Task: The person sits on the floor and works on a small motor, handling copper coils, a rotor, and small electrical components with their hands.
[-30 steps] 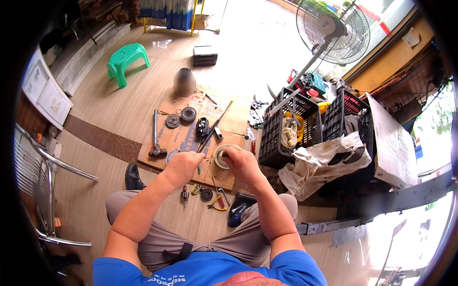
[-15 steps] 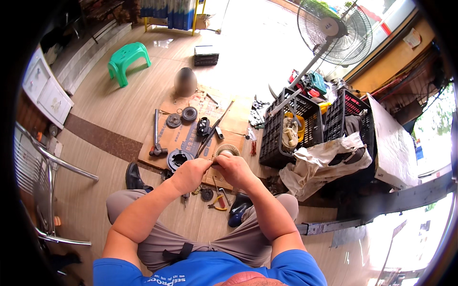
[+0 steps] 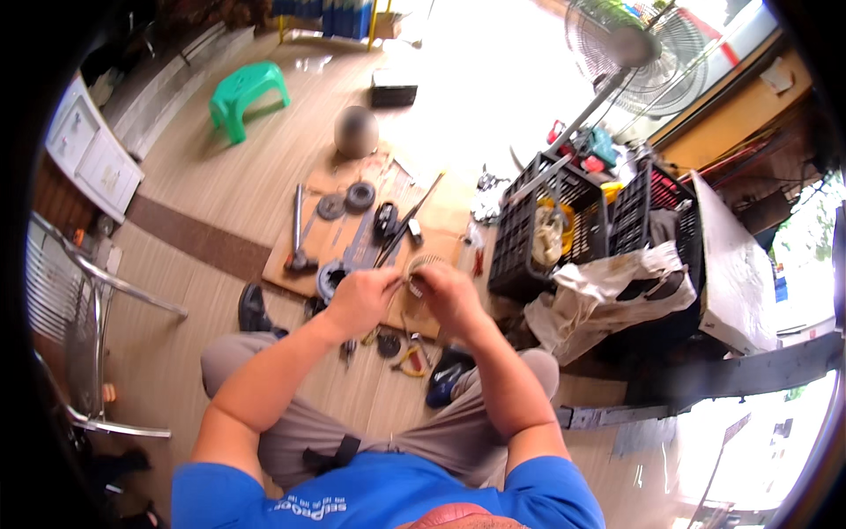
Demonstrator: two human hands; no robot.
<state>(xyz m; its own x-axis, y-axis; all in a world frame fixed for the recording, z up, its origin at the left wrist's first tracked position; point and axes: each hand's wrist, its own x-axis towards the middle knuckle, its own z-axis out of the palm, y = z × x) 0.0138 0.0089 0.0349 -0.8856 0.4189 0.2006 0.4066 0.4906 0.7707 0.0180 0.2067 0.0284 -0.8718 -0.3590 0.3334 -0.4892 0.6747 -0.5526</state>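
Observation:
Over the near edge of a cardboard sheet (image 3: 284, 249), my left hand (image 3: 359, 301) is closed in a pinch. My right hand (image 3: 449, 298) curls its fingers just beside it; what either one holds is too small and blurred to name. Partly behind my right hand is a pale ribbed ring (image 3: 428, 261). A grey round housing (image 3: 330, 280) rests on the cardboard beyond my left hand. Between my feet lie pliers (image 3: 411, 361) with yellow and red handles and a dark disc (image 3: 388, 344).
A hammer (image 3: 298, 222), two round dark parts (image 3: 359, 196) and a long dark rod (image 3: 414, 216) lie on the cardboard. Black crates (image 3: 520, 256) with a pale cloth (image 3: 573, 291) stand right, near a fan (image 3: 630, 48). A green stool (image 3: 247, 93) and metal chair (image 3: 97, 291) are left.
My hands have come slightly apart, and the right hand's fingers have turned downward. The whole view has shifted a little, with the floor things appearing higher and further right.

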